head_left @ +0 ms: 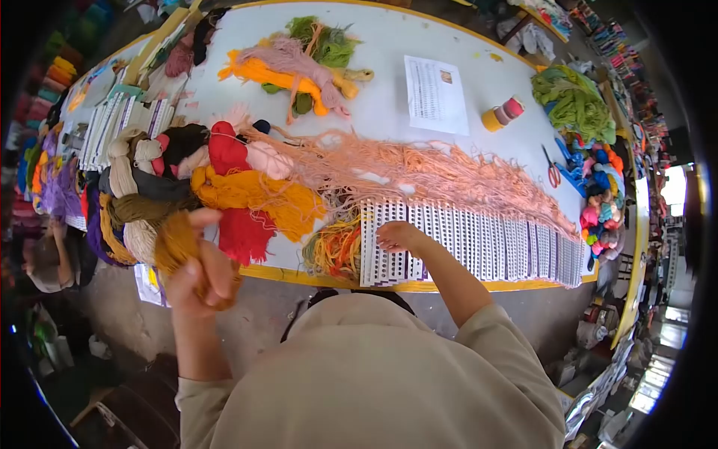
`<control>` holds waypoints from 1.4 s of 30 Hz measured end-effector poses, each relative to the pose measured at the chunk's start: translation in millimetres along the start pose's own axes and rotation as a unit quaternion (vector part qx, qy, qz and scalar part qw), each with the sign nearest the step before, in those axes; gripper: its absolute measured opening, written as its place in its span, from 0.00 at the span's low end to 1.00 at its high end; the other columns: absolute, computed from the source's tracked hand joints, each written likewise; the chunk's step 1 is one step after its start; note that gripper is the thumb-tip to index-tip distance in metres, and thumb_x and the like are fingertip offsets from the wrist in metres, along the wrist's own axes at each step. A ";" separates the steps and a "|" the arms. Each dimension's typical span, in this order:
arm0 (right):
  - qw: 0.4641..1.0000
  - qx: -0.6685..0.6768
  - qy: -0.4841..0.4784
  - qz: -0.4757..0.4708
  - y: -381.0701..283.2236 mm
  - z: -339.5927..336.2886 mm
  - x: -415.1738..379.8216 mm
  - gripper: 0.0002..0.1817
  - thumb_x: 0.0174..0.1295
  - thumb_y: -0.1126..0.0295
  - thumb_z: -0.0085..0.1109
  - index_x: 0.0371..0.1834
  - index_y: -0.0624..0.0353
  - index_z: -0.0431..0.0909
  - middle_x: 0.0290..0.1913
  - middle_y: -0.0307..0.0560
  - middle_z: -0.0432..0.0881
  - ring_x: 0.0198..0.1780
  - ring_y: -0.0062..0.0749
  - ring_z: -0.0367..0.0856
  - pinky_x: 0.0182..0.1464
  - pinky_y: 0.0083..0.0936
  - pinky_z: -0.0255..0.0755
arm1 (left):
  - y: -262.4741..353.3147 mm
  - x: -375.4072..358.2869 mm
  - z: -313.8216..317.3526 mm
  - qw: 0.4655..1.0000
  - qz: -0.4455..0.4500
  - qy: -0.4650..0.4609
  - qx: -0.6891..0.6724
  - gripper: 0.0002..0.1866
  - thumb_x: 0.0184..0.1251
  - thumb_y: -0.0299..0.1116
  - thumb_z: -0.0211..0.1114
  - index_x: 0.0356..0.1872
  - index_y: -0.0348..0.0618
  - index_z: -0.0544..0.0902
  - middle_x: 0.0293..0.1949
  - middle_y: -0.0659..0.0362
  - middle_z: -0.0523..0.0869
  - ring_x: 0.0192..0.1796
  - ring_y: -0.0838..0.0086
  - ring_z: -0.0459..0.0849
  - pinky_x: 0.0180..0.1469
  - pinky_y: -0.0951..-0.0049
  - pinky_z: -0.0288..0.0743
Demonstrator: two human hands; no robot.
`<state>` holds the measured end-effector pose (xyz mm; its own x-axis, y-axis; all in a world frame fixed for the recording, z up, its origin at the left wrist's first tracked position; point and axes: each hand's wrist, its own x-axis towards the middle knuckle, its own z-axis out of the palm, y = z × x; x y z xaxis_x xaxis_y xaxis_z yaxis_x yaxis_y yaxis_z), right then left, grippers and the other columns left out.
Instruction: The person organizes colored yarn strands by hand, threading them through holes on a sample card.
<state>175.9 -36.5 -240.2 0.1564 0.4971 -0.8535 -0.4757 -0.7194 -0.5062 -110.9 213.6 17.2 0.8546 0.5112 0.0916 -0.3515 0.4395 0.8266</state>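
Note:
My left hand (pixel 200 278), raised at the table's near left edge, has its fingers wrapped round a brownish-gold yarn skein (pixel 174 241). Over the left end of a row of white punched cards (pixel 467 236) is my right hand (pixel 401 237); its fingers are a little apart, with nothing seen in them. Loose orange and green yarn strands (pixel 329 251) lie just left of that hand. Behind the cards stretches a long heap of peach-pink yarn (pixel 449 176). A mustard yarn bundle (pixel 258 196) and a red one (pixel 245 236) lie between my hands.
More skeins, including a cream one (pixel 140 241), crowd the table's left. At the back are a mixed yarn pile (pixel 303 67), a printed sheet (pixel 435 96) and thread cones (pixel 502 114). Scissors (pixel 552 168) and green yarn (pixel 572 105) lie right. Another person (pixel 48 258) is far left.

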 end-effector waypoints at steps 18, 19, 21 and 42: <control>0.896 -0.068 -0.003 -0.440 -117.3 98.7 -104.3 0.06 0.62 0.75 0.62 0.40 0.60 0.78 0.35 0.33 0.76 0.33 0.14 0.74 0.35 0.15 0.71 | -137.8 62.2 36.6 0.977 -0.179 0.092 -0.077 0.28 0.75 0.47 0.53 0.64 0.34 0.71 0.62 0.52 0.76 0.63 0.67 0.74 0.64 0.64 0.69; 0.899 -0.061 0.017 -0.433 -114.5 99.7 -107.0 0.07 0.61 0.74 0.64 0.40 0.61 0.78 0.34 0.35 0.76 0.32 0.16 0.74 0.35 0.17 0.70 | -139.3 64.7 42.1 0.975 -0.196 0.056 -0.087 0.28 0.75 0.47 0.53 0.64 0.34 0.71 0.61 0.52 0.76 0.63 0.68 0.75 0.64 0.65 0.69; 0.907 -0.029 0.028 -0.420 -112.4 98.1 -113.0 0.04 0.62 0.73 0.63 0.38 0.60 0.79 0.35 0.34 0.75 0.30 0.14 0.72 0.33 0.15 0.68 | -139.9 68.2 46.5 0.977 -0.197 0.040 -0.076 0.27 0.75 0.47 0.53 0.63 0.34 0.73 0.60 0.53 0.77 0.62 0.69 0.75 0.63 0.66 0.69; 0.815 0.393 0.112 -0.411 -30.1 -67.7 -130.1 0.06 0.67 0.67 0.54 0.33 0.54 0.77 0.38 0.43 0.80 0.43 0.31 0.79 0.52 0.31 0.73 | -106.1 55.6 -73.8 0.949 -0.200 0.237 -0.062 0.08 0.71 0.38 0.60 0.37 0.45 0.78 0.31 0.62 0.81 0.29 0.82 0.76 0.34 0.78 0.76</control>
<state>228.5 -112.4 -122.4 0.8138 0.4898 -0.3127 -0.5244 0.3874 -0.7582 -54.4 249.9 -106.5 0.6709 0.5476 -0.5000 -0.1039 0.7371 0.6678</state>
